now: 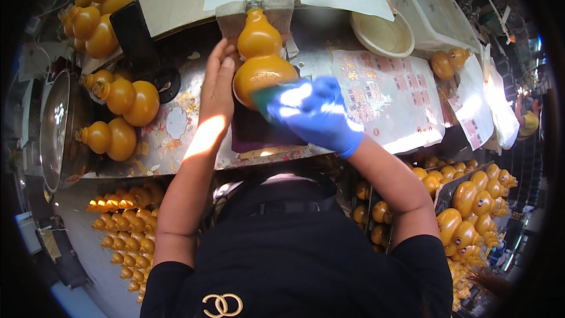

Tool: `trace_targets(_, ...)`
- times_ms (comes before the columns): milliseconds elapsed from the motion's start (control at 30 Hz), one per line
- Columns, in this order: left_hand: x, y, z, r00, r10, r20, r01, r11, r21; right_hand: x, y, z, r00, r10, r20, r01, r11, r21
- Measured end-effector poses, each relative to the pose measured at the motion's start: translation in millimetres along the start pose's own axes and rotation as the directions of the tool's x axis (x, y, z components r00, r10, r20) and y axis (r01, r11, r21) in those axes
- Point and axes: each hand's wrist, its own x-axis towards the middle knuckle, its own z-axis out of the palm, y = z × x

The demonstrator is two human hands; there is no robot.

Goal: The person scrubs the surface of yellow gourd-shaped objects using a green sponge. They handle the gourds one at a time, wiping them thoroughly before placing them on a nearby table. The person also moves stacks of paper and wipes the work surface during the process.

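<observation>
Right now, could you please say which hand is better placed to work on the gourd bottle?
Probably the right hand, holding a green piece at the gourd bottle; the bare left hand is beside it.

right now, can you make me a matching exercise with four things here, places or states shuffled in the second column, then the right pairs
Column one
1. left hand
2. right hand
3. pale bowl
4. metal pan

Column two
a. beyond the printed sheet
b. gloved in blue, holding a dark green cloth or pad
c. at the left end of the table
d. bare, beside the yellow gourd

Pairs: 1-d, 2-b, 3-a, 4-c
</observation>
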Motion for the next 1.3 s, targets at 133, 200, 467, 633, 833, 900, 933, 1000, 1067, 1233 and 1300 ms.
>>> trace_targets(133, 28.9, 10.6, -6.5, 0.955, 0.291, -0.056, -0.267, 0.926, 0.269, -25.1, -9.5, -6.8, 0.996, -0.002, 0.093, -0.025, 0.956, 0.293)
trace_targets(200, 61.5, 10.1, -4.0, 0.867, 0.497, 0.036, -0.44, 0.728, 0.526, -42.1, -11.0, 5.0, 0.985, 0.173, 0.015, -0.16, 0.867, 0.471)
trace_targets(467, 104.6, 52.2, -2.7, 0.893, 0.319, 0.317, -0.447, 0.544, 0.711, -48.0, -21.0, -20.5, 0.637, 0.768, -0.073, -0.666, 0.595, 0.449)
trace_targets(633, 88.1, 86.7, -8.4, 0.865, -0.083, 0.494, -0.189, 0.859, 0.476, -76.1, -30.4, -25.5, 0.466, 0.883, 0.063, -0.627, 0.279, 0.727)
trace_targets(833, 89.7, 140.7, -48.6, 0.904, 0.233, 0.357, -0.32, 0.925, 0.207, -98.2, -30.4, -31.1, 0.42, 0.903, 0.09, -0.562, 0.18, 0.808)
trace_targets(900, 123.3, 167.9, -66.9, 0.871, 0.446, 0.206, -0.484, 0.849, 0.211, -93.1, -29.2, -38.3, 0.338, 0.923, 0.183, -0.533, 0.027, 0.846)
trace_targets(933, 141.0, 180.3, -73.0, 0.844, 0.52, 0.135, -0.535, 0.794, 0.29, -85.9, -28.2, -42.4, 0.288, 0.923, 0.257, -0.493, -0.087, 0.866)
trace_targets(1000, 187.0, 187.6, -73.8, 0.792, 0.61, 0.03, -0.56, 0.706, 0.434, -82.8, -21.2, -41.0, 0.219, 0.926, 0.308, -0.489, -0.169, 0.856)
trace_targets(1067, 235.0, 183.8, -73.8, 0.762, 0.647, -0.035, -0.515, 0.637, 0.573, -86.2, -13.1, -22.3, 0.151, 0.927, 0.344, -0.291, -0.291, 0.911)
trace_targets(1233, 353.7, 116.6, -92.4, 0.697, 0.714, -0.064, -0.406, 0.467, 0.785, -96.6, 14.9, -32.8, 0.197, 0.755, 0.626, 0.017, -0.641, 0.768)
trace_targets(1300, 385.9, 92.4, -88.1, 0.701, 0.711, -0.055, -0.394, 0.45, 0.801, -89.1, 25.9, -53.8, 0.114, 0.844, 0.525, -0.296, -0.475, 0.828)
